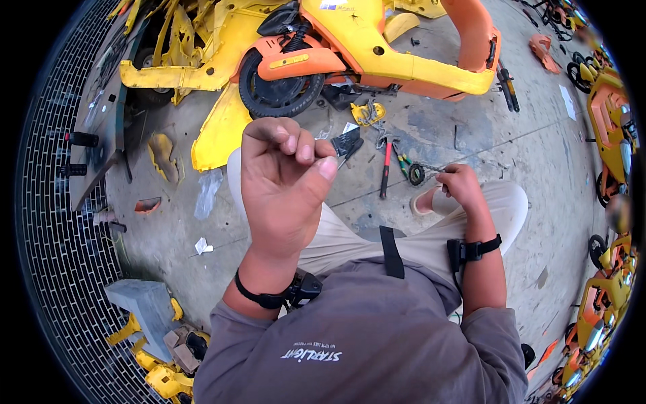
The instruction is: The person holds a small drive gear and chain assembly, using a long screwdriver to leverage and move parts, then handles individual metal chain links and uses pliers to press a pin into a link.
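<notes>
My left hand [281, 182] is raised in the middle, palm up, with fingers curled and thumb against them; anything between them is too small to make out. My right hand [457, 187] is pinched near my right knee, by a thin metallic thing I cannot make out clearly. Below the scooter, on the concrete, lie a red-handled hammer [385, 168], green-handled pliers [405, 163], a black ring [416, 174] and a small yellow part [367, 114] with grey strands. In front stands a yellow and orange scooter body [377, 50] with a black front wheel [276, 87].
Yellow panels [215, 128] pile at the back left, beside a dark board [101, 155]. A brick-patterned surface [54, 202] runs along the left. A grey block [138, 303] and yellow parts [165, 377] lie lower left. Several scooters [599, 296] line the right edge.
</notes>
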`<state>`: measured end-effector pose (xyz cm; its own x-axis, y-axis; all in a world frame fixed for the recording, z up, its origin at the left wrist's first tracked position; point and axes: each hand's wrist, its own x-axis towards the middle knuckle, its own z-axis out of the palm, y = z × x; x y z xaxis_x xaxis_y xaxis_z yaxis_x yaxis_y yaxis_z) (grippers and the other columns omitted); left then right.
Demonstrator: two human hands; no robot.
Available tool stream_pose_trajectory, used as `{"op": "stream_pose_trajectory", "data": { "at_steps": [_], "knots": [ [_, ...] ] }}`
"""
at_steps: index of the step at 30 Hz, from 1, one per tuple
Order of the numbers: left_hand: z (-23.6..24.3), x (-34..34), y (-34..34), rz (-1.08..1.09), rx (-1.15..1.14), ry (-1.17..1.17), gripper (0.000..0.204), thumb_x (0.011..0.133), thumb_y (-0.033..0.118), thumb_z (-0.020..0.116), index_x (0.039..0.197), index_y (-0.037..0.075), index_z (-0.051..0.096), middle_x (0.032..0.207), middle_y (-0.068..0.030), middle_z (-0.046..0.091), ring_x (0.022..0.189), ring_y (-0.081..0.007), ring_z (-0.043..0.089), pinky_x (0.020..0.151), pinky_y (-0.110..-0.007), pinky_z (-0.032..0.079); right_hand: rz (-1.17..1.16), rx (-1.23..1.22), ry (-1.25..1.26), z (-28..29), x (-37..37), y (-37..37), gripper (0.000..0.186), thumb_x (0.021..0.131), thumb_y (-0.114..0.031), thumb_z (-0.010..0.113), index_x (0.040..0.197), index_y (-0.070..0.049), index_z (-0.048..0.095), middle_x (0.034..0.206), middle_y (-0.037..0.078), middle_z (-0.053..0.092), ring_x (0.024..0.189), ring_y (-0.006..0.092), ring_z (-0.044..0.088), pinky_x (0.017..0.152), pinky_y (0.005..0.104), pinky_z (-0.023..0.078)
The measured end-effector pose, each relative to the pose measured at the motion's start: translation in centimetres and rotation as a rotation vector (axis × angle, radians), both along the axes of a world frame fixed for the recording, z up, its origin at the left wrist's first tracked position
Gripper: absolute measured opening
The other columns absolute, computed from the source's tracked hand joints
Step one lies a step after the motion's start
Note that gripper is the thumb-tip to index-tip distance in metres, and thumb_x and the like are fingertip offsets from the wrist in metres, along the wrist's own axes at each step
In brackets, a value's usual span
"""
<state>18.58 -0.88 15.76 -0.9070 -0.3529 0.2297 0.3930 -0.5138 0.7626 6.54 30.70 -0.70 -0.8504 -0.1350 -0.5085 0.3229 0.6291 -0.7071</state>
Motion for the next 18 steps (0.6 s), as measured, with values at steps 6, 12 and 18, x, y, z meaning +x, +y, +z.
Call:
{"op": "stream_pose_trajectory", "data": {
  "at_steps": [6, 12, 18],
  "knots": [
    [0.17, -0.39, 0.37, -0.030, 0.056, -0.041, 0.046, 0.082, -0.017, 0.065, 0.112, 0.010, 0.044, 0.104, -0.0013, 0.042, 0.092, -0.0109, 0.047, 0.093, -0.034, 0.048, 0.012, 0.024, 0.000, -0.28, -0.22, -0.13, 0.024, 0.084, -0.016, 0.067, 0.084, 0.007, 0.069, 0.064, 0.009, 0.065, 0.056, 0.0172, 0.061, 0.055, 0.0325, 0.048],
    [0.36, -0.59, 0.34, -0.088, 0.155, -0.087, 0.043, 0.083, -0.016, 0.063, 0.111, 0.011, 0.045, 0.104, -0.0015, 0.042, 0.093, -0.0115, 0.046, 0.096, -0.034, 0.044, 0.015, 0.027, 0.000, -0.54, -0.42, 0.04, 0.024, 0.085, -0.016, 0.067, 0.084, 0.007, 0.069, 0.064, 0.009, 0.065, 0.056, 0.0168, 0.061, 0.055, 0.0324, 0.048],
    [0.12, -1.02, 0.24, -0.133, 0.296, -0.200, 0.041, 0.083, -0.016, 0.060, 0.110, 0.011, 0.046, 0.105, -0.0014, 0.043, 0.094, -0.0117, 0.048, 0.098, -0.035, 0.043, 0.013, 0.020, -0.005, -0.65, -0.38, 0.12, 0.024, 0.085, -0.017, 0.067, 0.084, 0.007, 0.069, 0.064, 0.009, 0.065, 0.056, 0.0163, 0.061, 0.054, 0.0320, 0.048]
  ]
}}
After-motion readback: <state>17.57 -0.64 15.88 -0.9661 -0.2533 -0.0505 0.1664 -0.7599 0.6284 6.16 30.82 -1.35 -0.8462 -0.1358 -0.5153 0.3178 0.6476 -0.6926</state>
